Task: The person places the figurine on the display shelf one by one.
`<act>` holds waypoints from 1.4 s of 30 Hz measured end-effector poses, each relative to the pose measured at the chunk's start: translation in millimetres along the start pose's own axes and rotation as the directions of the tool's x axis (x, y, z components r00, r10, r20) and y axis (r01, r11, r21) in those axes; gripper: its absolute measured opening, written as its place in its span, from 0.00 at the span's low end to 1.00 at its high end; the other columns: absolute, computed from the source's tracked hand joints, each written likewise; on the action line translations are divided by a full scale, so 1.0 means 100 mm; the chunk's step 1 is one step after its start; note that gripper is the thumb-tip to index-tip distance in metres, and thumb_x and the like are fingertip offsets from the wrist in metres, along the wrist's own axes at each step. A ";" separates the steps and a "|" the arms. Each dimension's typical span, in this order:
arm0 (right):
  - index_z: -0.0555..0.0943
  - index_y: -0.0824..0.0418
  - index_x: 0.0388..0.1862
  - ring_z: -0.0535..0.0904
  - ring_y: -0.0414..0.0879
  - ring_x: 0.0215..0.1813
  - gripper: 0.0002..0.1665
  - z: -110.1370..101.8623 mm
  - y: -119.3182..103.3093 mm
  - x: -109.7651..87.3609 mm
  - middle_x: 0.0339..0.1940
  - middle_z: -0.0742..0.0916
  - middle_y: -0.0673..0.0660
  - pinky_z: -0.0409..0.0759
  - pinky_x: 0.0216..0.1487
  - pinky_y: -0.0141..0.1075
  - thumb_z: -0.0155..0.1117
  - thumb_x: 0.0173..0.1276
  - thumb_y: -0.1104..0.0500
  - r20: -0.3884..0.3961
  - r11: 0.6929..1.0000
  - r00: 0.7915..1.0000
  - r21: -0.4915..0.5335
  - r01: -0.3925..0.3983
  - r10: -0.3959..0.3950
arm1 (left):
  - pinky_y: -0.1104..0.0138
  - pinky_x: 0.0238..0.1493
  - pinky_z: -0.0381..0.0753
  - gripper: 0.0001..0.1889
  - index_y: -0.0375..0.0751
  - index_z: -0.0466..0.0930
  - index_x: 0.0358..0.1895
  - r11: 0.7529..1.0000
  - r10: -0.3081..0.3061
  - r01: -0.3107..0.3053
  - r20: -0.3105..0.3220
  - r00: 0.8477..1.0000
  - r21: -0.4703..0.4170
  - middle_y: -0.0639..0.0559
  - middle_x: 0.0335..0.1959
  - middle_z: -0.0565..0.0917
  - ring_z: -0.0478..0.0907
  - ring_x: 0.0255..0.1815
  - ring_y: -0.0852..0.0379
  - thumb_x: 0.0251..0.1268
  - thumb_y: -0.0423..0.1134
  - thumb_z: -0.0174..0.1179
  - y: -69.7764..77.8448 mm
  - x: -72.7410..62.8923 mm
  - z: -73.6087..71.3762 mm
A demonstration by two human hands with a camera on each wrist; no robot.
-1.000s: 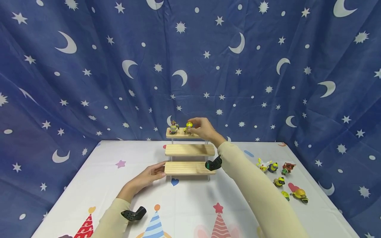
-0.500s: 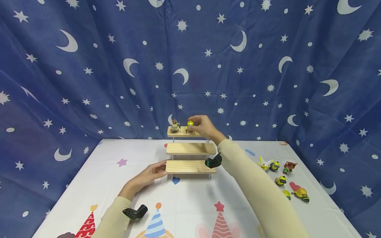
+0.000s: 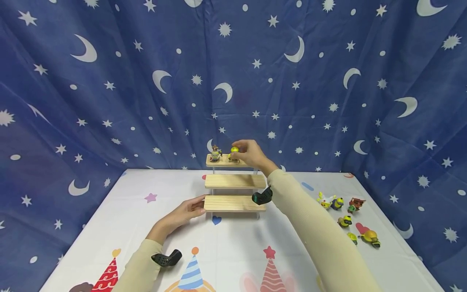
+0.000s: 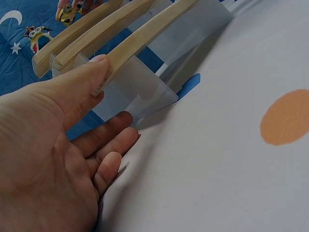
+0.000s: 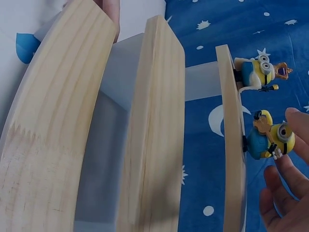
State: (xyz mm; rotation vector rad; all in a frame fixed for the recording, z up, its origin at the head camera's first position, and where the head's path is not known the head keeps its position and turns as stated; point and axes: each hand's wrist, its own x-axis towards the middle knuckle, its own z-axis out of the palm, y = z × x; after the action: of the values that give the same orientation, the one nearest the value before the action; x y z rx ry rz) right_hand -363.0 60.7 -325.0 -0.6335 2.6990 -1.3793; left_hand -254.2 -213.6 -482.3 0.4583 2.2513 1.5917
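A three-tier display stand with wooden boards (image 3: pixel 233 205) and clear side panels (image 4: pixel 145 92) stands at the middle back of the table. My left hand (image 3: pixel 178 217) pinches the left end of its lowest board between thumb and index finger; the other fingers hang loosely curled beside the panel. On the top board my right hand (image 3: pixel 252 155) holds a one-eyed minion figure (image 5: pixel 260 142) by its head, thumb and fingers on either side. The figure is upright, its feet at the board. To its left stands a crowned minion figure (image 5: pixel 258 72), untouched.
Several more small figures lie or stand on the table's right side, among them a white-winged one (image 3: pixel 324 201), a reddish-brown one (image 3: pixel 355 205) and a yellow one (image 3: pixel 370 238). A blue star-and-moon curtain (image 3: pixel 233 81) hangs right behind the stand.
The head view has shifted slightly. Both hands keep their places on the stand's lowest board and the one-eyed minion figure, which stays at about the same spot on the top board.
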 end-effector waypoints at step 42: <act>0.79 0.60 0.65 0.77 0.56 0.61 0.22 -0.53 0.05 -0.75 0.65 0.83 0.62 0.77 0.62 0.53 0.62 0.76 0.55 -0.060 0.986 0.985 -0.050 0.158 -0.161 | 0.45 0.79 0.60 0.37 0.42 0.52 0.82 1.000 0.014 -0.014 -0.005 1.000 0.010 0.36 0.79 0.63 0.64 0.78 0.36 0.76 0.47 0.57 0.02 0.00 0.01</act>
State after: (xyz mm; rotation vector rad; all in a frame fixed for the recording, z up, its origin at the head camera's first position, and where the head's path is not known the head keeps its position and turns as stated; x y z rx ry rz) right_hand -308.0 132.1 -308.0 -0.8401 2.7914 -1.3983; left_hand -253.3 -211.8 -480.5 0.4738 2.2649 1.5910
